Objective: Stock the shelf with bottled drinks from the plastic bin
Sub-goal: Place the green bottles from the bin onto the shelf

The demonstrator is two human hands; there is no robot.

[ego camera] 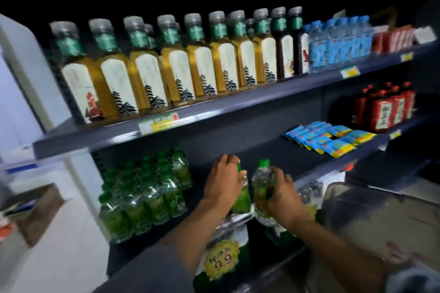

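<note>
Two bare forearms reach up from the bottom of the view toward dark grey store shelving [214,112], which fills nearly everything ahead. Its upper shelf carries a long row of tall amber bottles [181,62] with grey caps and pale labels, two darker bottles at the row's right end, then blue-labelled water bottles [338,43] and red packs [392,38] further right. On the lower shelf [262,150], a tight block of small green-capped bottles [142,192] stands at the left; blue and yellow sachets [328,138] lie spread out at the right, with red-labelled dark bottles [385,109] beyond them. A brown cardboard box [371,221] sits low at the right, its contents blurred.

At the shelf's front edge, between the green block and the sachets, the left hand [223,185] is wrapped from above around a green-labelled bottle [241,200], its cap just peeping past the fingers. Just beside it, the right hand [283,197] clasps a second clear bottle [262,188] with a green cap, held upright by its middle. Both bottles are nearly touching. A yellow price sticker [222,259] reading 9.9 hangs below them. No plastic bin can be made out with certainty.
</note>
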